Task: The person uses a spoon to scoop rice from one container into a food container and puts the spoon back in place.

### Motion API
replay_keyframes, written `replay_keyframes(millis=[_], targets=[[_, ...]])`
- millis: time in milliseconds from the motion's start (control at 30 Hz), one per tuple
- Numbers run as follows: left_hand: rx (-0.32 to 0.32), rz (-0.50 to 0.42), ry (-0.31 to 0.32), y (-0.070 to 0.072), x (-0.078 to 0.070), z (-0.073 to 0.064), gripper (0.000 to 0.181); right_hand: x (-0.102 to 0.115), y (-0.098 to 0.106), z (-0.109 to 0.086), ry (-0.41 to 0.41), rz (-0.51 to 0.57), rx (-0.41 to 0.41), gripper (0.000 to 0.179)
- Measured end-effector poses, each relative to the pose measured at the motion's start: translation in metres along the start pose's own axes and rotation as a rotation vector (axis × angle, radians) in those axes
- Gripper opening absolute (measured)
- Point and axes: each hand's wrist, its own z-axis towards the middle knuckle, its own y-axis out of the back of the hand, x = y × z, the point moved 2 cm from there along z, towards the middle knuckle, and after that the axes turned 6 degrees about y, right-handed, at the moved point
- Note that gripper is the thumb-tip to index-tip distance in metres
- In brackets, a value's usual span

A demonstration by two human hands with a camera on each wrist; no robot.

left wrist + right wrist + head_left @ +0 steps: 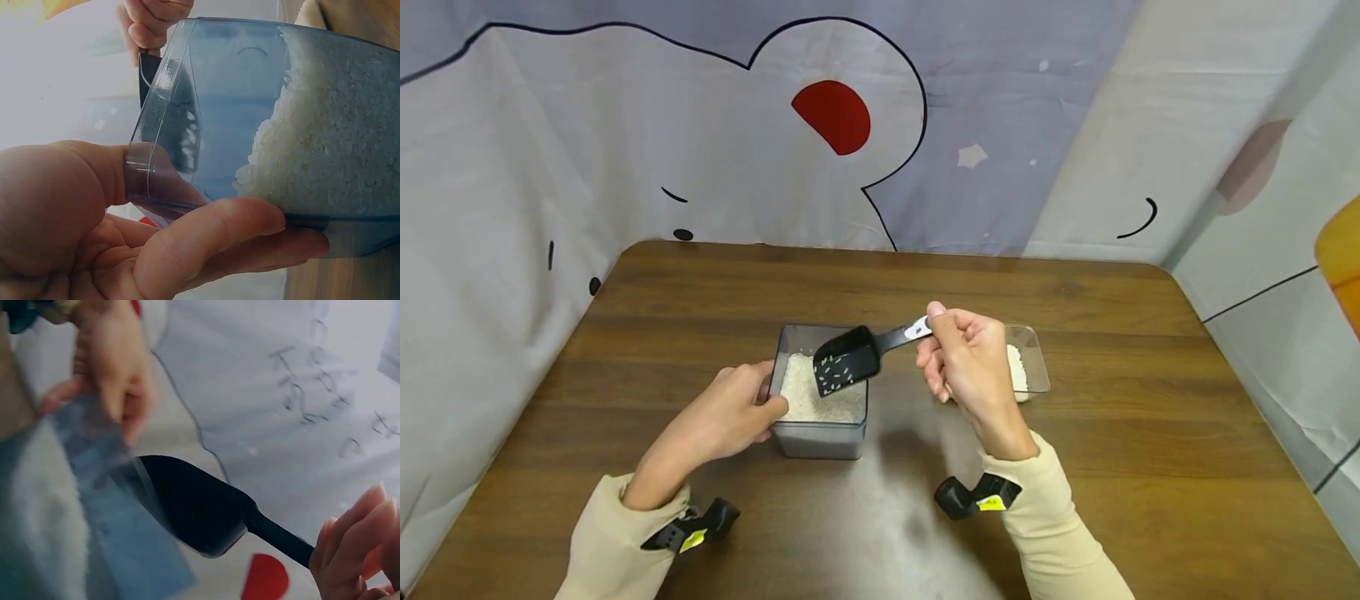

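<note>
A clear bluish container (820,442) stands on the table with white rice (808,398) inside. My left hand (730,412) grips its left wall, thumb over the rim and fingers outside; the left wrist view shows the fingers (219,240) along the wall. Over the container's opening, my right hand (973,362) holds a black scoop (850,358) by its handle, pinched between thumb and fingers. The scoop's bowl tilts down toward the left, with a few rice grains sticking inside it. In the right wrist view the scoop (194,503) overlaps the container's wall.
Behind my right hand sits a small clear dish (1036,358) with white rice in it, partly hidden by the hand. The wooden table (1112,400) reaches back to a printed cloth (1000,100). Black wrist cameras are strapped over both sleeves.
</note>
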Motion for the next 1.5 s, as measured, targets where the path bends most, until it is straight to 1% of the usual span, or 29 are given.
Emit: replay_keyframes(millis=[133, 200, 333, 467, 567, 667, 800, 867, 967, 1033, 1133, 1300, 1433, 1467, 1500], targets=[[0.006, 0.001, 0.007, -0.001, 0.000, 0.000, 0.058, -0.007, -0.014, -0.007, 0.033, -0.075, 0.042, 0.040], [0.007, 0.007, 0.010, -0.001, 0.001, 0.000, 0.059, -0.008, -0.020, -0.010, 0.034, -0.101, 0.057, 0.038], [0.003, 0.021, 0.010, -0.001, 0.002, -0.001, 0.061, -0.002, -0.033, -0.018, 0.044, -0.147, 0.073, 0.032], [0.006, 0.017, 0.009, -0.001, 0.003, -0.002, 0.060, 0.003, -0.041, -0.023, 0.050, -0.193, 0.079, 0.032], [0.008, 0.008, 0.005, -0.001, 0.003, -0.002, 0.057, 0.001, -0.044, -0.024, 0.019, -0.226, 0.096, 0.033], [0.000, -0.005, -0.009, -0.001, 0.003, -0.002, 0.055, -0.004, -0.044, -0.025, -0.046, -0.246, 0.139, 0.033], [-0.014, -0.010, -0.014, 0.000, 0.005, -0.002, 0.050, -0.009, -0.040, -0.026, -0.128, -0.238, 0.216, 0.036], [-0.017, -0.005, -0.011, 0.001, 0.007, -0.002, 0.048, -0.008, -0.037, -0.026, -0.152, -0.234, 0.242, 0.038], [-0.017, -0.001, -0.005, 0.003, 0.008, -0.003, 0.042, -0.012, -0.025, -0.024, -0.157, -0.239, 0.257, 0.042], [-0.012, -0.009, -0.005, 0.003, 0.009, -0.004, 0.040, -0.016, -0.012, -0.024, -0.130, -0.259, 0.240, 0.042], [-0.010, -0.021, 0.001, 0.003, 0.010, -0.005, 0.033, -0.023, 0.013, -0.024, -0.066, -0.302, 0.203, 0.038], [-0.017, -0.024, -0.006, 0.003, 0.012, -0.007, 0.029, -0.016, 0.059, -0.024, 0.008, -0.430, 0.114, 0.028], [-0.005, -0.037, 0.003, 0.003, 0.014, -0.009, 0.041, -0.012, 0.097, -0.023, 0.081, -0.551, 0.026, 0.023], [0.005, -0.037, 0.007, 0.003, 0.015, -0.009, 0.046, -0.012, 0.106, -0.023, 0.105, -0.588, 0.009, 0.022], [0.023, -0.059, 0.015, 0.003, 0.016, -0.010, 0.050, -0.011, 0.114, -0.023, 0.128, -0.622, -0.007, 0.023]])
